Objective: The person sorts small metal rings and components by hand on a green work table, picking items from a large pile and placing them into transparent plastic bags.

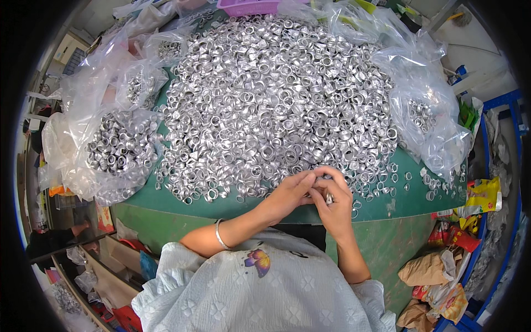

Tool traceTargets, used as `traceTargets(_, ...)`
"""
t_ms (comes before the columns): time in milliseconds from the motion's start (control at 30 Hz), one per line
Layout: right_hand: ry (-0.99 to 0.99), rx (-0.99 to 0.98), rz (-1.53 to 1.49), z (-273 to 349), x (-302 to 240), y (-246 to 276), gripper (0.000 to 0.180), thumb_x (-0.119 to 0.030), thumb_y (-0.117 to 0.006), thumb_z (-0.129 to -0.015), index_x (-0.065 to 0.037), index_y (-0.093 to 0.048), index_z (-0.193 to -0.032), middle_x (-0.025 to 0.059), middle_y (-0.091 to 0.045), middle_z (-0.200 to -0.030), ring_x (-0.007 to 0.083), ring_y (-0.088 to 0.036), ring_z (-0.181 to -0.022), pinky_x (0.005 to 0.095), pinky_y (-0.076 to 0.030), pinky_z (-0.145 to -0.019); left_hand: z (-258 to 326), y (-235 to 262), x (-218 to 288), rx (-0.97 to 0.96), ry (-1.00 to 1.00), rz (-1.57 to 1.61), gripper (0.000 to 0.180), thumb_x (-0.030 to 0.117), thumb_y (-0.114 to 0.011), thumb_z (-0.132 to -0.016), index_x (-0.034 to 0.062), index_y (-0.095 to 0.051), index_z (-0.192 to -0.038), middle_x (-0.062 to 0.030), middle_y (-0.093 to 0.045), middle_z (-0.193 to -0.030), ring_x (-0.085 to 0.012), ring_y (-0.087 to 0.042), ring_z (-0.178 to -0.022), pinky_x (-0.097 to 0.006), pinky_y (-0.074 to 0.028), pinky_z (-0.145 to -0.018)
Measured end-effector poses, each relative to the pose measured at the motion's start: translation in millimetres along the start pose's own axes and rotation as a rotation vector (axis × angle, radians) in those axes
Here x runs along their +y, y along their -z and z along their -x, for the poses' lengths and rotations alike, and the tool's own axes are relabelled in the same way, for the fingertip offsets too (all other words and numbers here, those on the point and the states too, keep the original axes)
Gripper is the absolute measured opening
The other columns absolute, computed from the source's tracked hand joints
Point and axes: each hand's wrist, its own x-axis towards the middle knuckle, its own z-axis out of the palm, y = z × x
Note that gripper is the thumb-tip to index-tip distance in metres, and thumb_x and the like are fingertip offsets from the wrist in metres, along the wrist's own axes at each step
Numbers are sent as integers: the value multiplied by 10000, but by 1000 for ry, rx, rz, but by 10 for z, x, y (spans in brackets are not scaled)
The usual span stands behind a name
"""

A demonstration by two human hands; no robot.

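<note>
White patterned fabric (249,293) covers the person's lap below both forearms. Left hand (290,193) and right hand (333,202) meet fingertip to fingertip, pinching a small silver ring (329,197) at the green table's (232,207) near edge, just beside the heap of metal rings (276,99).

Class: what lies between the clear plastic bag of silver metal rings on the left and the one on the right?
In the head view, the heap of loose silver metal rings on the green table.
</note>
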Motion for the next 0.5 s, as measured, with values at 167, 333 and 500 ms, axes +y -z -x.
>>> traceTargets(167,-161,-34,-416,1,158,6,148,49,-551,-792,-7,-524,-926,117,-562,-1051,108,-526,-612,189,-403,-485,23,104,30,-84,-96,-338,502,386,-303,-963,-32,-472,-1185,-118,-559,-1084,-177,-523,-1037,-335,-449,-864)
traceTargets(333,-468,77,-1225,-150,65,194,303,-93,-460,-845,-48,-402,-1139,121,-498,-1007,99,-411,-549,175,-279,-363,-33,203,278,451,-838,-1073,274,-6,-620,-751,38,-596,-1020,-128,-603,-935,-288,-576,-866,-353,-456,-754)
traceTargets(500,-384,36,-916,-449,215,236,204,-166,-509,-897,20,-583,-940,27,-515,-681,85,-417,-556,188,-292,-393,-455,449,551,516,-880,-1470,318,49,-614,-754,63,-563,-1068,-85,-540,-1047,-267,-485,-1005,-368,-371,-855)
